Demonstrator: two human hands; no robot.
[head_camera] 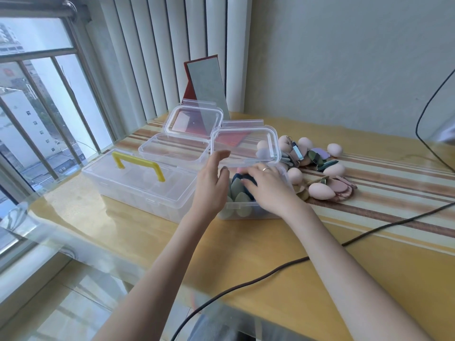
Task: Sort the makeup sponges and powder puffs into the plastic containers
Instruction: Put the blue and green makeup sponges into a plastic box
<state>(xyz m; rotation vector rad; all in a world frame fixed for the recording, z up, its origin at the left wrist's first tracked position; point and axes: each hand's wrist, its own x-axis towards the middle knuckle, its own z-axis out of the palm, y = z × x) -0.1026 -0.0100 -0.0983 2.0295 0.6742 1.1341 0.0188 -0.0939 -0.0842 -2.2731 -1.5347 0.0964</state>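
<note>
The right hand [267,187] reaches into the near open container [246,209], its fingers [248,183] curled over a dark blue sponge [240,177] lying atop grey-green sponges [242,198], though whether they actually grip it I cannot tell, since the hand hides the contact. The left hand [211,185] hovers at the container's left rim, fingers relaxed and spread, holding nothing. Pink sponges and flat puffs [320,168] lie heaped on the tabletop [270,254] just right of the container, partly blurred behind its raised lid [245,146]; a closed yellow-handled box [138,180] sits left.
</note>
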